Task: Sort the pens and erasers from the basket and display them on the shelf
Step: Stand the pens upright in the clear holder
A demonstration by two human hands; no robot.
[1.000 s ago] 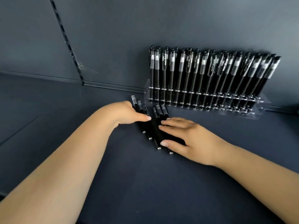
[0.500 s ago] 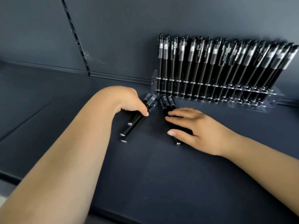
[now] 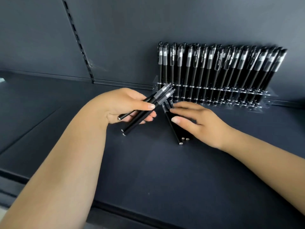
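On the dark shelf (image 3: 148, 171), at about 10 o'clock from frame centre, the left hand (image 3: 125, 106) is gripping a small bunch of black pens (image 3: 148, 104), thumb curled over them, caps pointing toward 2 o'clock. Just at its 3 o'clock the right hand (image 3: 198, 121) is lying with fingers straight over the loose pens (image 3: 175, 129) on the shelf, pressing them flat. Behind, at 1 o'clock, the clear rack (image 3: 264, 103) is holding a row of upright pens (image 3: 214, 68) against the back wall.
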